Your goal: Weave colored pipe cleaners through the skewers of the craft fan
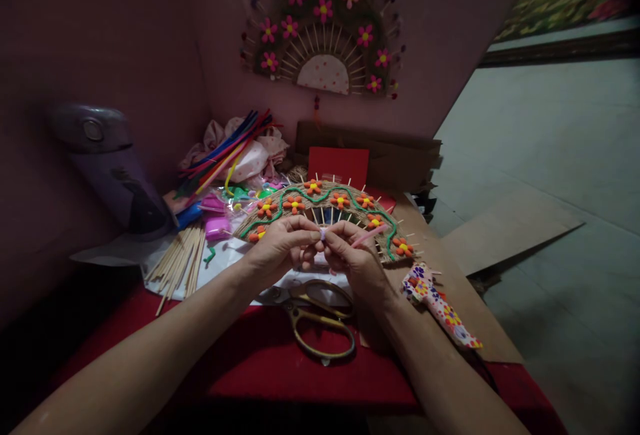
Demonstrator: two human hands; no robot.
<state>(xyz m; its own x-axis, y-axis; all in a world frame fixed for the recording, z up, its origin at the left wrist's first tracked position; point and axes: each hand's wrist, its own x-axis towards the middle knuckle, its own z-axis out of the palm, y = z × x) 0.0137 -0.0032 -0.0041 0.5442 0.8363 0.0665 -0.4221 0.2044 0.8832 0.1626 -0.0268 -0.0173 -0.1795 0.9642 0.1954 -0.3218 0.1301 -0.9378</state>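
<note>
Between the fingertips of my left hand (pixel 287 242) and my right hand (pixel 353 255) is a small pale purple piece (pixel 323 235), perhaps soft clay; both hands pinch it. A thin pink stick (pixel 369 236) juts out from the fingers of my right hand. Just behind my hands lies a fan-shaped craft piece (pixel 320 196) of twine and sticks. It carries orange flowers with yellow centres and a wavy green line. My fingers hide its lower middle. Large scissors (pixel 320 322) with brass-coloured handles rest below my hands on the table's near side.
Wooden sticks (pixel 180 258) and a purple bottle (pixel 115 175) stand at left, with colourful pipe cleaners (pixel 235 152) behind. A flower-patterned cloth-covered tool (pixel 443 308) lies at right on cardboard (pixel 480 338). Another flowered fan (pixel 323 35) hangs on the wall. Red cloth (pixel 240 362) covers the table.
</note>
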